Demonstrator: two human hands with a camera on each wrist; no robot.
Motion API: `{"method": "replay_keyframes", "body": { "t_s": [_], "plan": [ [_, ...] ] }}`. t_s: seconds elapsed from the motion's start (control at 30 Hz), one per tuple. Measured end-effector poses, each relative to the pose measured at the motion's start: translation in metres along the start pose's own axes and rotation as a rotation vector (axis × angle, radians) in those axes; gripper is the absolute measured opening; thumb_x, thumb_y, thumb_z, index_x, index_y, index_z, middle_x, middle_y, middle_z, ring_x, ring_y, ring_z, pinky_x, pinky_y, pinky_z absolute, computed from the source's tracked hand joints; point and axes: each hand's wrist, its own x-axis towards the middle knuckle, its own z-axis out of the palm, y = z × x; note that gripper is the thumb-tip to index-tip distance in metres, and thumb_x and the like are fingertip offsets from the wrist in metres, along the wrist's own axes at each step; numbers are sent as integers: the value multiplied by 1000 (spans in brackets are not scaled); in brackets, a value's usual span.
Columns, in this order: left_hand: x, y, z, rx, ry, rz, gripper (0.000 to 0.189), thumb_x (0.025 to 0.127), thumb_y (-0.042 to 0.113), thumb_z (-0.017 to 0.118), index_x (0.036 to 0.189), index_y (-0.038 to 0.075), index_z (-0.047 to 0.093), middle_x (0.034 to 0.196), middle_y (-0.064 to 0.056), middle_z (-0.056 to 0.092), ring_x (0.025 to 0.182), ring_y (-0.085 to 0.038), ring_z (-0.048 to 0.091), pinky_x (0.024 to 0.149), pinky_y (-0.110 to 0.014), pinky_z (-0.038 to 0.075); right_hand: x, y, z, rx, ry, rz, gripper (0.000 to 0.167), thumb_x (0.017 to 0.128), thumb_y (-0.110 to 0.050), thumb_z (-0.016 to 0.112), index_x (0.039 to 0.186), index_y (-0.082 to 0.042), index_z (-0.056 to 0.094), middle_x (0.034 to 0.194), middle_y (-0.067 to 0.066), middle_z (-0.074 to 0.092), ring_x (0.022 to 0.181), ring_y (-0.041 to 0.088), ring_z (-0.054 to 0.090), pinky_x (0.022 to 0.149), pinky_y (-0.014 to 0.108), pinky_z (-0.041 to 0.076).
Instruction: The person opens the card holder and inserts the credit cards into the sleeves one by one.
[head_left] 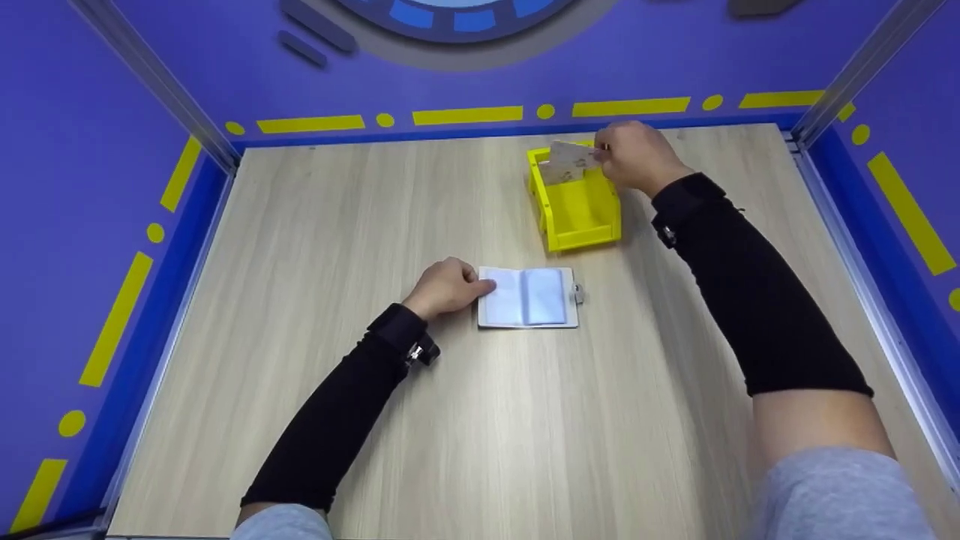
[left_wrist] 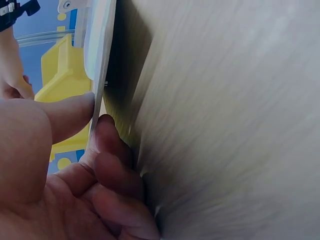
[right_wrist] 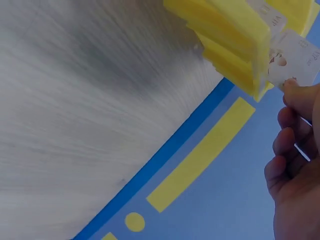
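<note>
A small card holder lies open on the table, with clear sleeve pages and a snap tab at its right edge. My left hand pinches its left cover edge; in the left wrist view the thumb is on the inner side and the fingers curl behind it. Over the back of a yellow bin, my right hand pinches a pale printed card by its edge. Another such card shows beside it at the bin, partly covered.
The bin stands toward the back right of the wood-grain table, behind the card holder. Blue walls with yellow markings enclose the table at the back and both sides.
</note>
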Motion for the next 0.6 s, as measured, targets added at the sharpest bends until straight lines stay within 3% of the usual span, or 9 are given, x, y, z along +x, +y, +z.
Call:
{"method": "replay_keyframes", "body": {
  "t_s": [0.13,0.27,0.43,0.6],
  "plan": [
    [1,-1,0,5,-1,2,47,102,48,75,67,24,57,62,11,45,61,-10,45,59,-28,34,-13,-2,-4,93,114,-29,27,110,-13,58,119,2,80,115,22,77,97,37,63,87,48,50],
    [1,-2,-1,5,-3,-14,46,103,49,74,67,24,58,62,11,45,61,-10,45,59,-28,34,-28,-17,-5,236,170,29,30,112,-19,58,120,-3,83,116,17,79,90,31,60,75,39,43],
    [-1,-1,-3,-4,3,-16,46,103,46,73,66,24,59,61,11,47,61,-11,46,59,-28,35,-49,-42,-5,407,181,67,32,112,-24,58,124,-6,82,117,13,79,84,27,59,68,31,44],
    [-1,0,-2,-2,0,12,47,105,45,70,64,24,58,59,11,48,60,-11,47,60,-28,36,-71,-59,0,497,110,85,27,110,-22,62,114,-4,82,112,16,78,79,23,54,63,26,40]
  ]
}}
